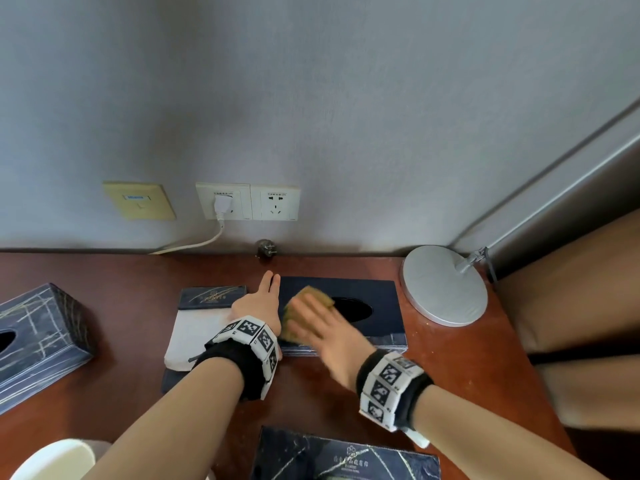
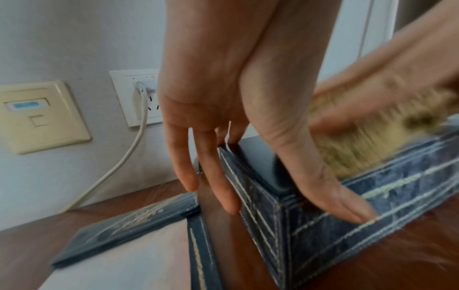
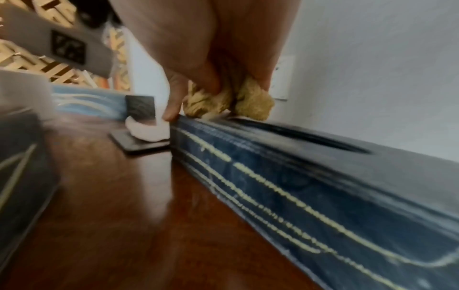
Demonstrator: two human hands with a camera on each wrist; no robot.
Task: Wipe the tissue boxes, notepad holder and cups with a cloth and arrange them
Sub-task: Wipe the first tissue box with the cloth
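A dark blue tissue box point(image 1: 377, 299) lies by the wall at the desk's centre. My left hand point(image 1: 264, 295) braces its left end: straight fingers point(image 2: 211, 188) run down the end face and the thumb lies on the long front side. My right hand point(image 1: 313, 323) presses a yellow cloth point(image 1: 306, 296) flat on the box's top, left of the oval slot, with the fingers stretched over it. The cloth point(image 3: 253, 102) bunches under the palm. A notepad holder point(image 1: 207, 299) with white paper lies just left of the box. A white cup point(image 1: 52, 459) shows at the bottom left.
A second tissue box point(image 1: 41, 337) stands at the far left, a third point(image 1: 346, 459) at the near edge. A round silver lamp base point(image 1: 445, 285) sits right of the wiped box. Wall sockets with a white plug and cord point(image 1: 218, 216) are behind. The desk point(image 1: 138, 271) is dark red wood.
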